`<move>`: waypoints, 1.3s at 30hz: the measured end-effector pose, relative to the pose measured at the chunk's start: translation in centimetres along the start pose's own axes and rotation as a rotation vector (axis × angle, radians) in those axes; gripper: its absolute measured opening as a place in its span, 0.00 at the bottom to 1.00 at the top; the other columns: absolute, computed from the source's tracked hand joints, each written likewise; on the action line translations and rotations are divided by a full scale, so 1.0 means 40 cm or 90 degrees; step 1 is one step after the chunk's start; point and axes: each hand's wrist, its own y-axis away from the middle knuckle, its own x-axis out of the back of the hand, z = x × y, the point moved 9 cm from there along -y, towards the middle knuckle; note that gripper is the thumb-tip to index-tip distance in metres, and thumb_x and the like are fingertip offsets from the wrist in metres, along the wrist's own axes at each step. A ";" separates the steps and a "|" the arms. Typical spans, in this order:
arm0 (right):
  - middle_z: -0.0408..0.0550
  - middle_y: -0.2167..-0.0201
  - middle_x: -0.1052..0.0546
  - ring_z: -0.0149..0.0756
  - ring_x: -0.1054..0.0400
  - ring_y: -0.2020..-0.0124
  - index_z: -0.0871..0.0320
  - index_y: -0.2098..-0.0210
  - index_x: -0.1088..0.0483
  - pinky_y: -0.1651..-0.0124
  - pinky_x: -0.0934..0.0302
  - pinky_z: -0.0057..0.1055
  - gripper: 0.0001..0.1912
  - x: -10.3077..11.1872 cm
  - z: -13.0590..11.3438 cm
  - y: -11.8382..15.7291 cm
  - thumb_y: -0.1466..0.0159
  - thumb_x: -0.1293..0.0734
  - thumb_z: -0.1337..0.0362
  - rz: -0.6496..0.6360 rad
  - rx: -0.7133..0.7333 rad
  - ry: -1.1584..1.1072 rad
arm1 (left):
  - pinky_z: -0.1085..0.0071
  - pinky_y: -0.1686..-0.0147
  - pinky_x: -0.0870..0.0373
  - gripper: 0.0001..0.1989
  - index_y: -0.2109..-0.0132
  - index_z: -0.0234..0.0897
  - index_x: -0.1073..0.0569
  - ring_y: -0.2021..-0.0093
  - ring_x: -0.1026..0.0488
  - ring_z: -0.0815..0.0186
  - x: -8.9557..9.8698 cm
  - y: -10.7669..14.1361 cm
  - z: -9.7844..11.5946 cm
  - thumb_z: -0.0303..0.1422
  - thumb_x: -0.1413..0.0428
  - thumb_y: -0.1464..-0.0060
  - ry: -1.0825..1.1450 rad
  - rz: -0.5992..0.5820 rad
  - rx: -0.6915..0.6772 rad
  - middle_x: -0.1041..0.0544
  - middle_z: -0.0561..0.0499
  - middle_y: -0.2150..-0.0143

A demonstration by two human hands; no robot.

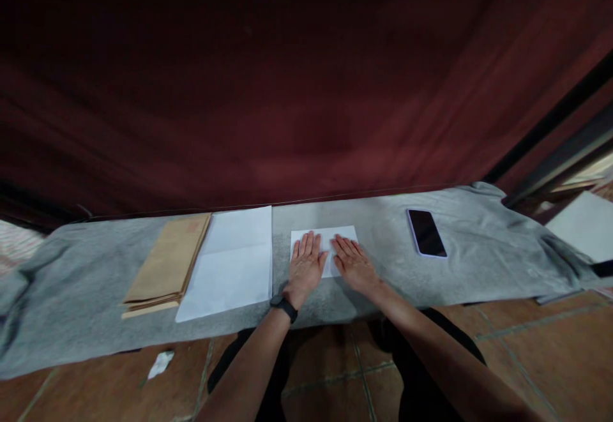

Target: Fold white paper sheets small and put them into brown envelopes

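Note:
A small white sheet of paper [328, 268] lies flat on the grey cloth in the middle. My left hand [306, 266], with a black watch on its wrist, rests palm down on the paper's left half, fingers stretched out. On the right half lies my right hand [355, 265], also flat with its fingers extended. A narrow strip of paper shows between the two hands. Larger white sheets [232, 262] lie to the left of my left hand, apart from it.
Brown envelopes [167, 259] are stacked left of the white sheets. A phone with a purple edge [427, 233] lies on the grey cloth [488, 256] at right. A dark red surface rises behind. Crumpled white paper [161, 364] is on the tiled floor.

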 end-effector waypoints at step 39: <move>0.54 0.27 0.44 0.49 0.49 0.27 0.59 0.28 0.46 0.28 0.56 0.49 0.30 0.002 0.061 -0.038 0.25 0.47 0.54 0.011 -0.012 0.043 | 0.52 0.27 0.55 0.31 0.28 0.23 0.46 0.25 0.51 0.53 0.014 -0.005 -0.077 0.40 0.62 0.29 -0.038 -0.003 0.084 0.46 0.34 0.26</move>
